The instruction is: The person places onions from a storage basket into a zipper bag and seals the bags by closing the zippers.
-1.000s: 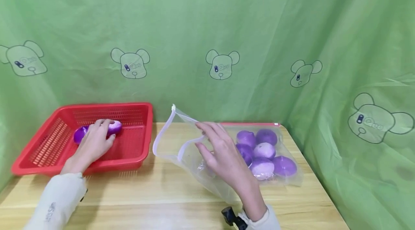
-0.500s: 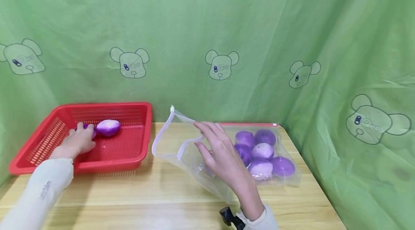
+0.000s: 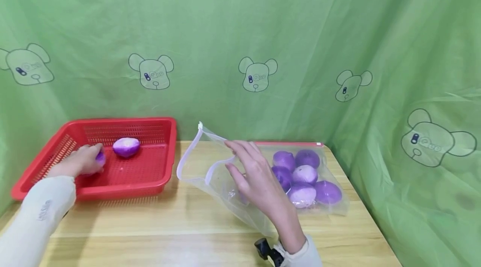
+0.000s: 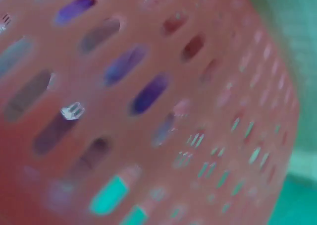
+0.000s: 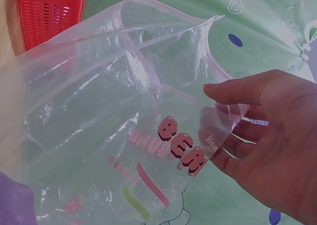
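Note:
In the head view my left hand (image 3: 84, 160) is inside the red basket (image 3: 169, 150), fingers curled round a purple bulb-shaped vegetable (image 3: 100, 158) that they mostly cover. A second one, purple and white (image 3: 126, 147), lies just to its right on the basket floor. My right hand (image 3: 259, 177) pinches the edge of a clear zip bag (image 3: 221, 175) between thumb and fingers, and its mouth gapes toward the basket. The right wrist view shows this bag's printed letters (image 5: 181, 145) beside my right hand (image 5: 267, 131). Only slotted red basket wall (image 4: 163, 61) fills most of the left wrist view.
Right of the gaping bag lies a clear bag with a red top strip (image 3: 289, 144), with several purple and white vegetables (image 3: 302, 194) showing in it. A wooden table (image 3: 169, 233) carries everything. Green curtain (image 3: 210, 29) with printed bear heads hangs behind and at both sides.
My left hand has moved left in the basket, off the purple-and-white vegetable and onto the other one, and its fingers have curled round it. The right hand and its bag stay put.

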A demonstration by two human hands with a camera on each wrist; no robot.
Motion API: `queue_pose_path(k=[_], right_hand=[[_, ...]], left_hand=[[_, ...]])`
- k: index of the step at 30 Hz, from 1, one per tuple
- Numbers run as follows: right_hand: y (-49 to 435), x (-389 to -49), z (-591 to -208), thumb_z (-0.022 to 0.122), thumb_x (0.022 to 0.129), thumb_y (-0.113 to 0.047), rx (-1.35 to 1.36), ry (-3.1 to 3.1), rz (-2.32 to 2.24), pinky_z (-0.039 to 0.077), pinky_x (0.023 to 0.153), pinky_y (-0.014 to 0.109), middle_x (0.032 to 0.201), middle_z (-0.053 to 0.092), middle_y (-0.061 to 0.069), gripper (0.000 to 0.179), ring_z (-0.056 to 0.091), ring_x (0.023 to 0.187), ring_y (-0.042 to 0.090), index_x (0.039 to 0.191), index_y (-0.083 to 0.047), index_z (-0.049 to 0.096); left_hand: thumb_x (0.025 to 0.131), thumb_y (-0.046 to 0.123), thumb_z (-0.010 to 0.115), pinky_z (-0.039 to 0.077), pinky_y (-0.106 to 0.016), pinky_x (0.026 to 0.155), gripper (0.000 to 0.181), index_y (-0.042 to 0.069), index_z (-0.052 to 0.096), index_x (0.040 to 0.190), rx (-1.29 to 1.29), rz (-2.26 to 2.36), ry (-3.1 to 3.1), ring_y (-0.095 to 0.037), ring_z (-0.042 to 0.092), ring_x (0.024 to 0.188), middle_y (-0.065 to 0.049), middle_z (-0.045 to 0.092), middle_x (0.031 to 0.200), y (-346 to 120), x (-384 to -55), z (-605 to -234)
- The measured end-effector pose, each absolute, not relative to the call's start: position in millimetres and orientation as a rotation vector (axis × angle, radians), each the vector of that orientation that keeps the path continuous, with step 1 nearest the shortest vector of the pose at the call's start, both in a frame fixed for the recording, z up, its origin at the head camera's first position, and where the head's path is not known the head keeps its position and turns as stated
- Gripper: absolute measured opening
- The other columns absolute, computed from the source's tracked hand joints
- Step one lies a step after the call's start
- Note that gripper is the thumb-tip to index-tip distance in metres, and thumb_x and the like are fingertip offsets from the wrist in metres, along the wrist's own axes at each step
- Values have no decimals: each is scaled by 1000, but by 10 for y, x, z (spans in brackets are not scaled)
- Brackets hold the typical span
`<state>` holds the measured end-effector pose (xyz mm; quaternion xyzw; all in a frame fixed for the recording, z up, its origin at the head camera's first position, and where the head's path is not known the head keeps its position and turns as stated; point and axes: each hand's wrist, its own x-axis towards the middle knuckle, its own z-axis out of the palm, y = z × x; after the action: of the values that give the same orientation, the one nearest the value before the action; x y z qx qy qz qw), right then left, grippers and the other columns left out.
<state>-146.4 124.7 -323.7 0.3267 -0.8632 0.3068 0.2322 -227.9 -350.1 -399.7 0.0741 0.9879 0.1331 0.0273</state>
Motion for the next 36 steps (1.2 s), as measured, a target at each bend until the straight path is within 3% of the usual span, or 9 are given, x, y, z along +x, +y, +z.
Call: queue_pose_path(k=[5,8,17,24,29,32,36], right_hand=[[1253,-1471,-3226,73,89,-8,896,-2367,859,48,102,33,135,58,8,53,57,119,19,139,-5,54],[1250,-1473,-3225,73,89,-7,893,-2365,868,49,102,33,135,58,8,53,58,118,19,139,-5,55],[1227,-1452,-3268,73,89,-8,890,-2401,861,48,102,32,135,58,7,53,56,120,19,139,-5,54],[1238,-1455,-3253,73,89,-9,895,-2398,843,48,103,32,135,58,7,54,56,120,19,139,-5,54],[1246,-1453,-3244,73,89,-9,893,-2410,826,46,105,33,136,58,7,54,54,124,19,139,-5,54],[1248,-1451,-3241,74,89,-8,890,-2414,824,46,105,33,137,58,7,55,54,124,19,139,-5,54],[1246,-1447,-3237,74,88,-8,885,-2422,826,46,105,33,136,58,7,55,54,124,19,140,-6,54]], left_hand=[[80,13,72,52,-55,73,45,-14,57,113,386,432,3068,-38,60,82,-25,62,91,-3567,-2300,-4013],[81,14,72,52,-58,77,50,-15,56,118,387,433,3054,-40,60,85,-29,62,95,-3580,-2286,-4003],[84,17,74,51,-51,71,43,-7,61,117,469,488,3103,-34,61,84,-20,65,93,-3464,-2087,-4039],[88,22,74,49,-63,80,58,-7,48,132,432,538,3155,-49,60,98,-33,60,114,-3424,-1949,-4031],[89,21,74,48,-65,81,60,-6,45,135,473,561,3219,-52,57,102,-34,57,119,-3333,-1853,-4045],[88,18,74,47,-66,80,63,-1,44,140,530,579,3306,-53,57,104,-32,57,124,-3256,-1795,-4021],[85,12,77,47,-68,80,80,10,35,153,645,635,3409,-54,56,110,-31,53,133,-3103,-1742,-3942]])
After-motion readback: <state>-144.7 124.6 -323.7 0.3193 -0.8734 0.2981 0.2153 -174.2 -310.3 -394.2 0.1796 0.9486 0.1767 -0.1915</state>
